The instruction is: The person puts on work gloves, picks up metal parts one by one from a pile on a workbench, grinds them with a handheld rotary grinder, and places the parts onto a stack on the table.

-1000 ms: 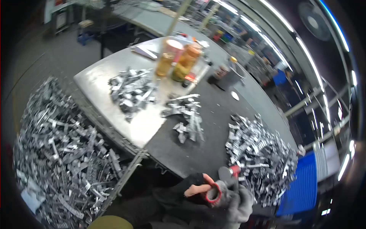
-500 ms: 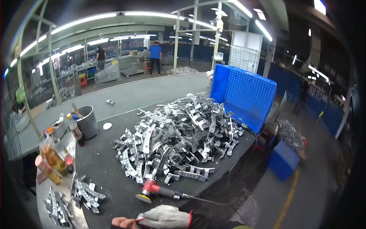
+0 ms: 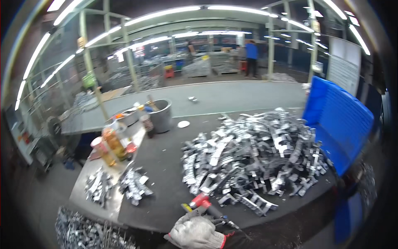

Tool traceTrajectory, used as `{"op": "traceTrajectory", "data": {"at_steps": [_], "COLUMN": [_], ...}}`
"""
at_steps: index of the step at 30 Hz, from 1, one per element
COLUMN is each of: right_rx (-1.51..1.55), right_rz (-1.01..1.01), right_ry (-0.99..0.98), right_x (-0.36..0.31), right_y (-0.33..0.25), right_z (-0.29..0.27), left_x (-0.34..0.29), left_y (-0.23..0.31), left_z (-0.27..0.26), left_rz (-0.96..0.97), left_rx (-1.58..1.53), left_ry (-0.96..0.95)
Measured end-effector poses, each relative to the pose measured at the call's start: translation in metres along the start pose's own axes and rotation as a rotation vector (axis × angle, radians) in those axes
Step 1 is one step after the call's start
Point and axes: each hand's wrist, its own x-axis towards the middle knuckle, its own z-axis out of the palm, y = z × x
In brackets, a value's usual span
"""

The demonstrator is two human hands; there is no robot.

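Observation:
My right hand (image 3: 197,233), in a pale grey work glove with a red-edged cuff, is at the lower middle, its fingers blurred. It overlaps the near side of a red and black air sander (image 3: 201,201) with a yellow pad; whether it grips the tool cannot be told. My left hand is out of view. Just beyond the sander rises a large heap of curved silvery metal brackets (image 3: 248,153) on the dark tabletop (image 3: 161,178). Two small piles of similar brackets lie at the left, one pile (image 3: 136,186) nearer the heap and the other pile (image 3: 98,186) farther left.
A blue plastic crate (image 3: 344,120) lies tipped behind the heap at right. At left stand a grey bucket (image 3: 161,118), bottles (image 3: 112,143) and a white disc (image 3: 183,124). More metal parts (image 3: 89,230) fill the lower left. A person in blue (image 3: 251,56) stands far off.
The view has swung left, so the table things sit farther right. My gloved right hand has come up against the sander. The bare fingers beside the glove are gone from view.

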Motion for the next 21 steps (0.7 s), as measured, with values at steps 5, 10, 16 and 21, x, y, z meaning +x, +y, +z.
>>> {"op": "traceTrajectory", "data": {"at_steps": [5,10,16,21], "right_rx": [-0.020,-0.031,-0.225,-0.446], "right_rz": [-0.093,-0.192,-0.213,-0.184], "right_ry": [0.141,0.212,0.046,0.209], "right_x": [-0.023,-0.013,0.023,0.070], "right_y": [-0.024,-0.050,-0.053,-0.067], "right_z": [0.011,0.017,0.016,-0.002], "left_x": [0.001,-0.045,0.033,0.027], "left_y": [-0.021,-0.122,-0.041,-0.097], "left_z": [-0.021,0.048,-0.004,-0.007], "left_rz": [-0.184,0.453,-1.419,-0.521], "left_rx": [-0.169,-0.706,-0.630,-0.745], "left_ry": [-0.020,0.165,-0.313,0.694]}}
